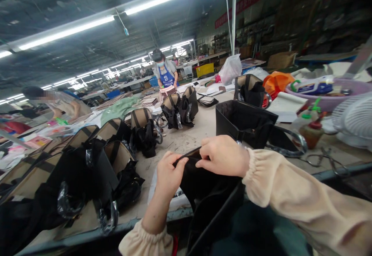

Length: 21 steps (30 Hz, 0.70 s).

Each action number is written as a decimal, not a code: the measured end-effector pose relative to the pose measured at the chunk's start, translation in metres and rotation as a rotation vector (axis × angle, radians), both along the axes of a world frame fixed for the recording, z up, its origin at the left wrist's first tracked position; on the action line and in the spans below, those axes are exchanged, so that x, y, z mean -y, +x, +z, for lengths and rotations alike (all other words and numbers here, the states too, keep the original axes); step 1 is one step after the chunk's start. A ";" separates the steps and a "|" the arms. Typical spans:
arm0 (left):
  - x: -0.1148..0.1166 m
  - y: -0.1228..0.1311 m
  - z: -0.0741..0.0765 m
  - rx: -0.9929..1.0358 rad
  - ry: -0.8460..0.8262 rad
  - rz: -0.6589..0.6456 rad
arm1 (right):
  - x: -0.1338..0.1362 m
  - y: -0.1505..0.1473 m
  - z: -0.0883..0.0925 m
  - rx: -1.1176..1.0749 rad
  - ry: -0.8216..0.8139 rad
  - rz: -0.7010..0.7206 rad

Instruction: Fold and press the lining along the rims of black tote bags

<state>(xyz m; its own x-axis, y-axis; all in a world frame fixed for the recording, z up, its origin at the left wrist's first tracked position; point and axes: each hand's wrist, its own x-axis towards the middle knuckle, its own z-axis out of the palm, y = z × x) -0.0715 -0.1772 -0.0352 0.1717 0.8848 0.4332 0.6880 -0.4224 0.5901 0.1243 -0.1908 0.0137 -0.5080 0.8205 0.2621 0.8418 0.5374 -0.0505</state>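
We count one black bag (pixel 215 194) in our hands, at the near edge of the table (pixel 200 126). One open bag (pixel 244 120) stands just beyond it to the right, with another bag (pixel 249 87) behind. At left, several lined bags (pixel 113 159) overlap too closely for an exact count. One fan (pixel 354 116), one basin (pixel 356 88) and one pair of scissors (pixel 327 158) occupy the right side. Far off, a person in a blue apron (pixel 166 76) stands at the work. Our right sleeve (pixel 279 178) hides part of the near scene. Our left hand (pixel 171 172) pinches the held bag's rim between thumb and fingers; our right hand (pixel 223 155), fingers curled, grips the same rim.
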 end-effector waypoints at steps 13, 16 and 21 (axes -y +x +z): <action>-0.001 0.002 -0.001 -0.007 -0.014 -0.040 | -0.005 0.013 -0.005 0.014 0.030 -0.155; -0.001 0.001 0.000 -0.005 -0.022 -0.059 | -0.006 0.012 -0.006 0.012 0.030 -0.183; 0.000 0.001 0.000 -0.009 -0.030 -0.074 | -0.006 0.013 -0.007 0.009 0.042 -0.218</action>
<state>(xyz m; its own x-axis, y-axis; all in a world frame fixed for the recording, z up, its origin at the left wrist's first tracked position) -0.0709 -0.1769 -0.0350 0.2405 0.8823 0.4047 0.6608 -0.4542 0.5976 0.1374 -0.1845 0.0069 -0.3218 0.8998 0.2946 0.9388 0.3437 -0.0244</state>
